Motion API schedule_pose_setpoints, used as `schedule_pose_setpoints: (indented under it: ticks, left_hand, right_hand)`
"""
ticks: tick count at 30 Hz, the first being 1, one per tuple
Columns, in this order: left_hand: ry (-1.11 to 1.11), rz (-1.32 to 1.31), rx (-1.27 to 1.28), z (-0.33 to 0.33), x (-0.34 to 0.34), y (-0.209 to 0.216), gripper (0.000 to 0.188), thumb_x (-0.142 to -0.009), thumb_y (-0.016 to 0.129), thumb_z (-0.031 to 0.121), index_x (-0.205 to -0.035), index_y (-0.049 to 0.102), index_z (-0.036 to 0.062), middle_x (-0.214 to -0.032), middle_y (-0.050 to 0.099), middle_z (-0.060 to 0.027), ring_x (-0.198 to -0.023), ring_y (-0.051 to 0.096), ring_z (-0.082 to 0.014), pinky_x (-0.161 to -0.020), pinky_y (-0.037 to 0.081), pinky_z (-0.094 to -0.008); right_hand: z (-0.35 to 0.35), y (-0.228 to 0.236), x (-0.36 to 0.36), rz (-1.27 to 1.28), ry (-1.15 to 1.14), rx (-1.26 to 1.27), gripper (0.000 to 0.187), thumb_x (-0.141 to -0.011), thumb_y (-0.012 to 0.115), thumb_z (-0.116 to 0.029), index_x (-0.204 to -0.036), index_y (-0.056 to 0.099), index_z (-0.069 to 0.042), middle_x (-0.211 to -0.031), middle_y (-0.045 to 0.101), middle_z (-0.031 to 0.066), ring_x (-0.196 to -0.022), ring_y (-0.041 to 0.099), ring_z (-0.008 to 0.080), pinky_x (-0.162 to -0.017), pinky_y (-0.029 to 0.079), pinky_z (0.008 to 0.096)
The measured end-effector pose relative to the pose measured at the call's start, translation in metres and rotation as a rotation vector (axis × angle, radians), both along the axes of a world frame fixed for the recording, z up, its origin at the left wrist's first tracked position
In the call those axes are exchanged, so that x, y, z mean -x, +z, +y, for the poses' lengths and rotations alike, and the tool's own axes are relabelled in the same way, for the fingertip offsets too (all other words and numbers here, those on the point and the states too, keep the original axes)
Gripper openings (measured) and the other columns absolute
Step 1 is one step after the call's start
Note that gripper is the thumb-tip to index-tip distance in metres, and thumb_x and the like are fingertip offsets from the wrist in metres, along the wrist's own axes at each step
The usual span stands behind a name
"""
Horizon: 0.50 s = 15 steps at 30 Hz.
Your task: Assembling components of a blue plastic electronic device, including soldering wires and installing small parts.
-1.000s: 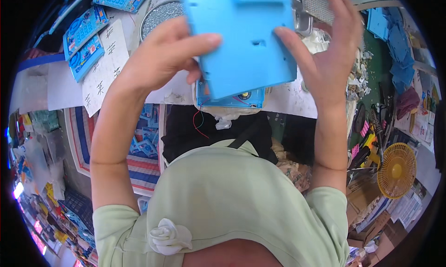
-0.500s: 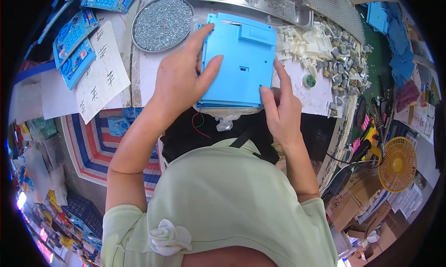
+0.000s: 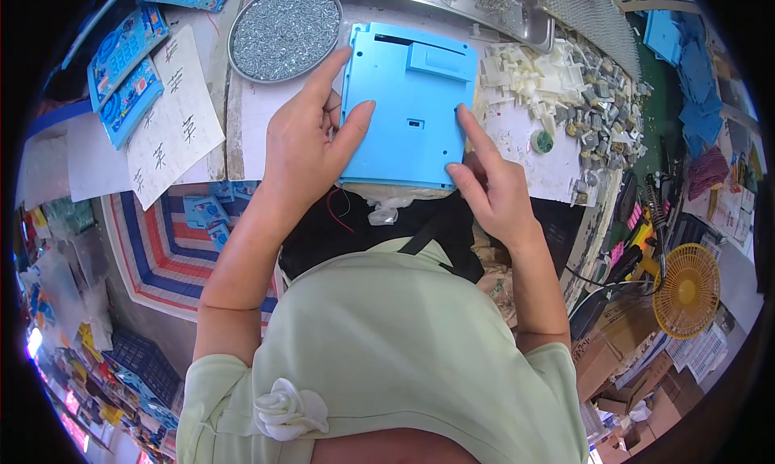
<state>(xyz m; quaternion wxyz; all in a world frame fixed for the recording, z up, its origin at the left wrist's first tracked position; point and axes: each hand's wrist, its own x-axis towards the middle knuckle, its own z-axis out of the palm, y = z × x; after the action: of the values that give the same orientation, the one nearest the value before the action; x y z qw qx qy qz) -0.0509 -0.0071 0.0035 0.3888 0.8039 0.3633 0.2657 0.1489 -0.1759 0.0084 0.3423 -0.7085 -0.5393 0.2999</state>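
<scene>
A blue plastic case, back side up, lies flat at the near edge of the workbench. My left hand grips its left edge, thumb on top and index finger stretched along the side. My right hand rests at its lower right corner, with the index finger pressing on the back panel. A thin red wire hangs below the case's lower left corner.
A round tray of small silver screws sits behind my left hand. White and grey plastic parts are heaped to the right, beside a small green-topped disc. Blue toy units and handwritten paper lie left. A yellow fan stands lower right.
The blue case came down from in front of the camera onto the bench. My hands went from holding it up by its sides to pressing on it.
</scene>
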Motion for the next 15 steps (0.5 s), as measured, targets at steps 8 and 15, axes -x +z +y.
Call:
schedule_pose_setpoints:
  ticks: [8, 15]
  left_hand:
    - [-0.005, 0.057, -0.14, -0.016, 0.018, -0.013, 0.042, -0.09, 0.074, 0.016, -0.127, 0.066, -0.0016, -0.07, 0.054, -0.0112, -0.059, 0.054, -0.0248, -0.056, 0.045, -0.0355]
    - [-0.093, 0.092, 0.225, -0.005, 0.035, 0.007, 0.041, -0.09, 0.076, 0.017, -0.125, 0.067, -0.0012, -0.07, 0.056, -0.0103, -0.059, 0.056, -0.0253, -0.056, 0.045, -0.0353]
  right_hand:
    - [0.012, 0.021, -0.002, -0.364, 0.099, 0.111, 0.062, -0.092, 0.072, -0.023, -0.15, 0.052, -0.014, -0.053, 0.055, 0.0083, -0.045, 0.054, 0.0246, -0.051, 0.045, 0.0343]
    - [0.029, 0.037, -0.011, -0.549, 0.204, 0.113, 0.054, -0.089, 0.074, -0.024, -0.14, 0.062, -0.013, -0.052, 0.056, 0.0108, -0.045, 0.056, 0.0266, -0.049, 0.044, 0.0375]
